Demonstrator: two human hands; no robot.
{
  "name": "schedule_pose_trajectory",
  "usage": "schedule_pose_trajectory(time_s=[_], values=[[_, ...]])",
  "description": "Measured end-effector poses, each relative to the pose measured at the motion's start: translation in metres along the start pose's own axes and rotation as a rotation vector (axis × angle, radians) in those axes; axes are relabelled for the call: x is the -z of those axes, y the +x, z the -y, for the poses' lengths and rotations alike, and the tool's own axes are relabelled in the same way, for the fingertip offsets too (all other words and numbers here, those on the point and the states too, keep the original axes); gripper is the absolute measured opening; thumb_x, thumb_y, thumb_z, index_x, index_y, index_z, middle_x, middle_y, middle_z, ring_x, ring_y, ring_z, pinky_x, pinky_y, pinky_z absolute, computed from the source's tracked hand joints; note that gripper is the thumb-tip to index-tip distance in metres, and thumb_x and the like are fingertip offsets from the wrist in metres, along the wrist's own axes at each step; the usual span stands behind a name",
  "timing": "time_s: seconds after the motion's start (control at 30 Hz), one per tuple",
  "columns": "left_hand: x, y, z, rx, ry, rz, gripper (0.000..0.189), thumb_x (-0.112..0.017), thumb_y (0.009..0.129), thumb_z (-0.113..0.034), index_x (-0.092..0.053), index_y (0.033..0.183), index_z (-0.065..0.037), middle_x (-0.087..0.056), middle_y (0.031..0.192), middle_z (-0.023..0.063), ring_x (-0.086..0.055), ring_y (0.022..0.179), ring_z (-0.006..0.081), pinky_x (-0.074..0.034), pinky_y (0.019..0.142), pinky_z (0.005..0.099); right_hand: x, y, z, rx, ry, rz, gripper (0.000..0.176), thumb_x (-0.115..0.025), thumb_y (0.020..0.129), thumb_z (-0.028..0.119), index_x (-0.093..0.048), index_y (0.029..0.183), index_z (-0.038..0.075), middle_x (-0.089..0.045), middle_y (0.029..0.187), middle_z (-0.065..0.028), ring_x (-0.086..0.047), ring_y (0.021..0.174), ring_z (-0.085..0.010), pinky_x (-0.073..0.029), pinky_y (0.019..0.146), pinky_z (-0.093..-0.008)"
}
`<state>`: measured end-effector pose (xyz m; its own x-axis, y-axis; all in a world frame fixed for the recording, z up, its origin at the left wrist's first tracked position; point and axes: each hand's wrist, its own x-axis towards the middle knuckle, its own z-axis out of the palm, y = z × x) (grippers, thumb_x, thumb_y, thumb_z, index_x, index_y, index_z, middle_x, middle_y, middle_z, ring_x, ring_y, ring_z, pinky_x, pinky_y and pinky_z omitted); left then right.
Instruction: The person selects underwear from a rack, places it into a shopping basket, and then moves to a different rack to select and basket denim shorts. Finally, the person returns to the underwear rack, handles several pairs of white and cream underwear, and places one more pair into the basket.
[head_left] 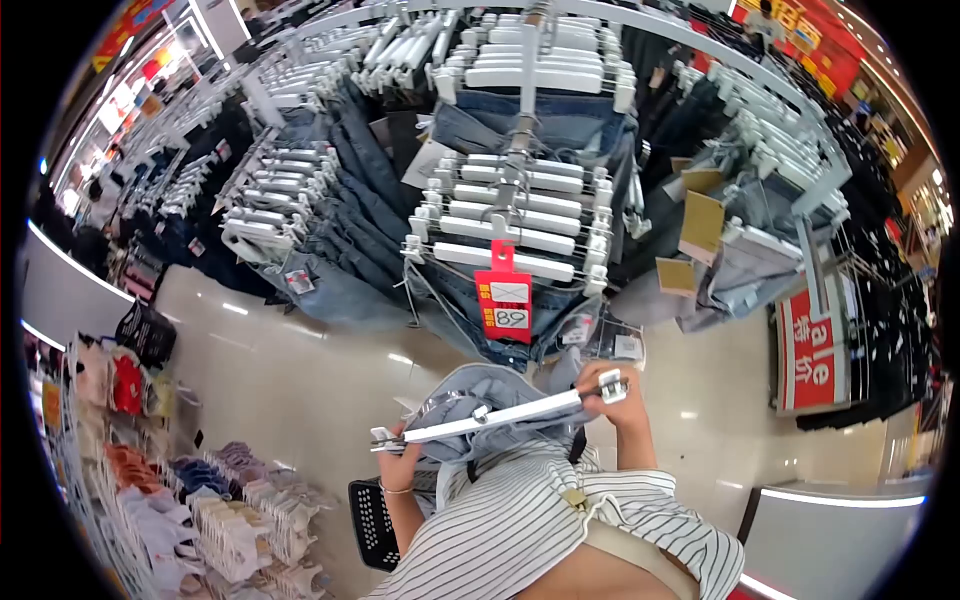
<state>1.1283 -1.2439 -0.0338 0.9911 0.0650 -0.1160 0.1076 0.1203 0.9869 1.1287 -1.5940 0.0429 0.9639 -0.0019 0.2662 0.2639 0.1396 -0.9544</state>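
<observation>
A white clip hanger (510, 413) spans the space between both hands, in front of the striped shirt. Grey-blue jeans (465, 395) hang at it. My left hand (400, 465) is closed round the clip end on the left of the picture. My right hand (615, 395) grips the other clip end, fingers wrapped at the jeans' waist. Just beyond the hands, more jeans (500, 290) hang on a rack of white hangers (510, 225), with a red price tag (505, 305) reading 89 at the front.
Racks of dark trousers (680, 110) stand on both sides. A black basket (372, 525) is beside my left arm. Small garments (225, 530) hang at the lower left. A red sale sign (812, 350) and a grey counter (835, 540) are on the right.
</observation>
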Motion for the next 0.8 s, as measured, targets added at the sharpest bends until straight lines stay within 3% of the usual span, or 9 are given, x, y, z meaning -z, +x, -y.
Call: schedule_pose_trajectory(time_s=[0.03, 0.07, 0.13, 0.27, 0.37, 0.47, 0.57, 0.63, 0.8], values=[[0.0, 0.001, -0.007, -0.031, 0.054, -0.016, 0.029, -0.069, 0.073, -0.012, -0.056, 0.096, 0.002, -0.054, 0.083, 0.0003, -0.049, 0.073, 0.0084, -0.041, 0.063, 0.022, -0.001, -0.005, 0.003, -0.006, -0.036, -0.073, 0.023, -0.076, 0.062, 0.005, -0.066, 0.081, -0.002, -0.062, 0.076, -0.0069, -0.057, 0.069, -0.0135, -0.044, 0.062, -0.0253], [-0.01, 0.002, -0.022, -0.116, 0.099, -0.04, 0.014, -0.066, 0.073, -0.006, -0.057, 0.082, -0.001, -0.052, 0.073, -0.0012, -0.046, 0.066, 0.0072, -0.039, 0.058, 0.0219, -0.004, -0.009, 0.007, -0.011, -0.071, -0.143, 0.023, -0.075, 0.061, 0.003, -0.066, 0.081, -0.001, -0.062, 0.076, -0.0062, -0.057, 0.068, -0.0126, -0.044, 0.061, -0.0251], [-0.011, 0.004, -0.028, -0.118, 0.133, -0.031, 0.01, -0.064, 0.072, -0.003, -0.055, 0.078, -0.002, -0.051, 0.071, -0.0014, -0.046, 0.065, 0.0067, -0.039, 0.057, 0.0219, -0.008, -0.019, 0.011, -0.048, -0.119, -0.257, 0.023, -0.074, 0.061, -0.001, -0.065, 0.082, 0.001, -0.061, 0.076, -0.003, -0.056, 0.068, -0.0098, -0.044, 0.062, -0.0236], [-0.016, -0.001, -0.029, -0.168, 0.186, -0.008, 0.008, -0.06, 0.071, 0.002, -0.053, 0.072, -0.003, -0.05, 0.066, -0.0014, -0.045, 0.06, 0.0058, -0.039, 0.055, 0.0214, -0.001, -0.055, 0.001, -0.081, -0.326, -0.322, 0.023, -0.073, 0.064, 0.0, -0.062, 0.084, 0.003, -0.06, 0.078, -0.002, -0.054, 0.073, -0.0085, -0.043, 0.065, -0.0226], [-0.018, -0.007, -0.036, -0.17, 0.239, 0.048, 0.011, -0.059, 0.075, 0.002, -0.051, 0.069, -0.003, -0.05, 0.062, -0.0012, -0.044, 0.054, 0.0052, -0.037, 0.048, 0.0209, -0.012, -0.086, 0.009, -0.058, -0.269, -0.367, 0.025, -0.072, 0.065, 0.001, -0.06, 0.087, 0.003, -0.059, 0.081, -0.0021, -0.054, 0.073, -0.0088, -0.043, 0.065, -0.023], [-0.018, -0.01, -0.029, -0.112, 0.28, 0.139, 0.017, -0.06, 0.077, 0.002, -0.049, 0.065, -0.003, -0.05, 0.062, -0.0003, -0.044, 0.055, 0.0046, -0.037, 0.048, 0.0213, -0.014, -0.107, 0.021, -0.131, -0.298, -0.259, 0.025, -0.072, 0.067, 0.004, -0.059, 0.088, 0.003, -0.059, 0.081, -0.0024, -0.055, 0.074, -0.0094, -0.044, 0.067, -0.0238], [-0.016, -0.007, -0.005, -0.207, 0.228, 0.228, 0.017, -0.06, 0.077, 0.001, -0.048, 0.065, -0.003, -0.05, 0.064, -0.0003, -0.045, 0.058, 0.0047, -0.037, 0.051, 0.0212, -0.018, -0.124, 0.031, -0.18, -0.251, -0.225, 0.03, -0.077, 0.066, 0.011, -0.059, 0.088, 0.002, -0.06, 0.08, -0.0019, -0.054, 0.074, -0.008, -0.044, 0.067, -0.0232], [-0.024, -0.011, -0.007, -0.13, 0.194, 0.278, 0.015, -0.061, 0.076, 0.0, -0.049, 0.068, -0.003, -0.051, 0.066, -0.001, -0.045, 0.061, 0.0054, -0.038, 0.055, 0.0207, -0.016, -0.138, 0.033, -0.224, -0.175, -0.226, 0.031, -0.079, 0.065, 0.014, -0.06, 0.087, 0.002, -0.06, 0.079, -0.0017, -0.054, 0.073, -0.0074, -0.044, 0.066, -0.0226], [-0.03, -0.022, 0.013, -0.026, 0.251, 0.456, 0.013, -0.064, 0.075, -0.004, -0.055, 0.084, -0.002, -0.056, 0.079, 0.001, -0.05, 0.072, 0.007, -0.041, 0.062, 0.0205, -0.012, -0.168, 0.024, -0.12, -0.171, -0.532, 0.028, -0.08, 0.064, 0.016, -0.061, 0.077, 0.0, -0.06, 0.066, -0.003, -0.053, 0.057, -0.0071, -0.043, 0.054, -0.0198]])
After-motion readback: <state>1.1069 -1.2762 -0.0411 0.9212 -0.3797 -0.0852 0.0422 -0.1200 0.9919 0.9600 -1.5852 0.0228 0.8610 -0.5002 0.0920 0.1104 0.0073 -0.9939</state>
